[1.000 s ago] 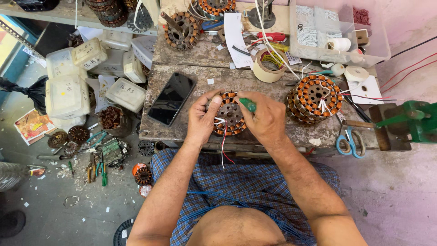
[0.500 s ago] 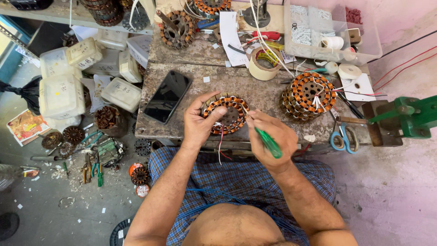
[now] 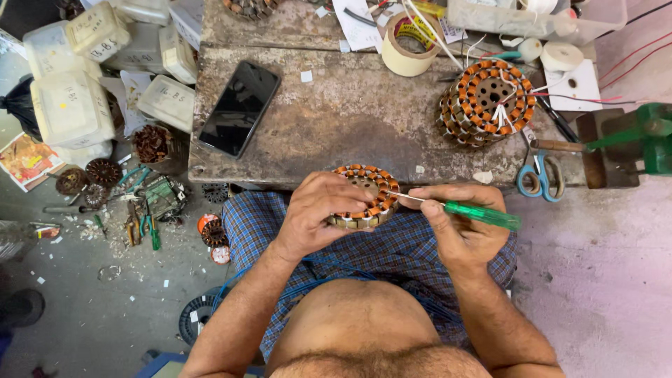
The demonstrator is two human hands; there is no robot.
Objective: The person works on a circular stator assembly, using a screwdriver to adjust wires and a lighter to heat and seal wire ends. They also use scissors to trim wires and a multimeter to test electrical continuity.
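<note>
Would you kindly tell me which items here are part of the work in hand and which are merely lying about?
In hand:
- round copper-wound stator, held by left hand
- green-handled screwdriver, in right hand

Lying about:
- black smartphone
- second wound stator
- roll of tan tape
- blue-handled scissors
- white plastic boxes

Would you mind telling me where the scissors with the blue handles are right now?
In the head view, the blue-handled scissors lie at the right end of the workbench, just below the large wound stator and above the green-handled screwdriver.
</note>
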